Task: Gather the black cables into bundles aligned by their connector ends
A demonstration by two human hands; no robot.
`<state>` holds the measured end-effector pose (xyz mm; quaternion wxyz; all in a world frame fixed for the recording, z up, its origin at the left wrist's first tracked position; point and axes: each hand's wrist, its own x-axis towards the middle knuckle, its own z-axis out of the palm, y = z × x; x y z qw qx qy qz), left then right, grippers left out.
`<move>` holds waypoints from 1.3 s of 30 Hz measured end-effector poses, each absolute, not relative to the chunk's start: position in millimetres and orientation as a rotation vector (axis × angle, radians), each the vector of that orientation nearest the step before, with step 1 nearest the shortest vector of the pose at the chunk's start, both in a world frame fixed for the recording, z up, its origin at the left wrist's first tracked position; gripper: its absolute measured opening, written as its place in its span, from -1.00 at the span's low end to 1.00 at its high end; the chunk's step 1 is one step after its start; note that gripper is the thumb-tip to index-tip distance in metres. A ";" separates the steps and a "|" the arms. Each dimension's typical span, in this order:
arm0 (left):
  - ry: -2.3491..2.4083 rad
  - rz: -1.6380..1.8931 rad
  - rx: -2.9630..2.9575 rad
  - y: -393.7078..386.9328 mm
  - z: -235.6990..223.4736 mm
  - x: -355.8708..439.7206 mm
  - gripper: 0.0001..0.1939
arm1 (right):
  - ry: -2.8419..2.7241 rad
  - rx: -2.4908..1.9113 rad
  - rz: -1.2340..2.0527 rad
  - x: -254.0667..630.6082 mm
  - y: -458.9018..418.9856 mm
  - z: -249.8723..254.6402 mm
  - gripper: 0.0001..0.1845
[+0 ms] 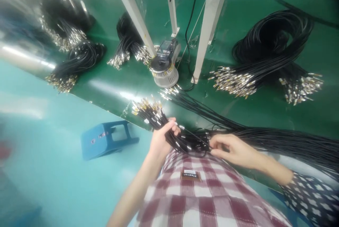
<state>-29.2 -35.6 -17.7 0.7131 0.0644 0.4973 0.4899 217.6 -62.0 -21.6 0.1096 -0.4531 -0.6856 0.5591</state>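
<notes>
My left hand is wrapped round a thick bundle of black cables, whose metal connector tips fan out toward the upper left. With thumb and fingers pinched, my right hand grips a black cable that runs across toward the left hand. Below and between both hands the rest of the bundle curves close to the checked apron. Just beyond the right hand, long loose black cables stretch away to the right, their other ends lying near a round grey device.
The round grey device stands on the green table among white metal legs. Coiled cable bundles lie at right, upper middle and left. A blue stool lies on the floor at left.
</notes>
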 end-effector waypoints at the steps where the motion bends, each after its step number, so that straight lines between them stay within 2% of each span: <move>1: 1.114 1.077 0.161 -36.1 -15.4 -27.9 -0.80 | -2.049 -1.315 1.607 209.9 -57.4 -19.0 -0.81; 8: 1.174 1.073 0.256 -38.7 -9.0 -23.4 -0.81 | -2.236 -1.330 1.014 137.4 -29.0 -0.7 -0.69; 13: 1.118 1.138 0.180 -40.6 -17.9 -26.5 -0.85 | -2.535 -1.153 0.735 194.1 -69.6 -29.7 -0.62; 17: 1.081 1.114 0.183 -38.8 -19.1 -27.1 -0.85 | -2.455 -1.235 0.827 227.2 -87.1 -41.1 -0.72; 20: 1.077 1.098 0.202 -38.2 -15.5 -26.3 -0.81 | -2.345 -1.261 0.997 207.5 -78.9 -37.2 -0.70; 23: 1.068 1.094 0.234 -39.9 -13.1 -26.6 -0.69 | -2.201 -1.305 1.185 178.7 -65.0 -31.1 -0.62; 27: 1.070 1.067 0.248 -40.2 -15.5 -31.3 -0.59 | -2.034 -1.353 1.294 153.4 -48.6 -24.3 -0.66; 31: 1.057 0.968 0.180 -35.1 -20.6 -38.9 -0.72 | -2.111 -1.235 1.510 136.3 -16.9 -32.1 -0.58; 33: 1.073 0.974 0.139 -32.7 -24.5 -43.1 -0.77 | -2.189 -1.386 1.415 129.7 8.1 -50.3 -0.57; 36: 1.083 1.033 0.099 -31.6 -31.9 -49.3 -0.84 | -2.299 -1.811 1.012 120.4 43.8 -91.9 -0.76; 39: 1.005 1.029 0.064 -32.0 -37.3 -53.0 -0.87 | -2.352 -1.922 0.905 111.8 61.7 -129.5 -0.81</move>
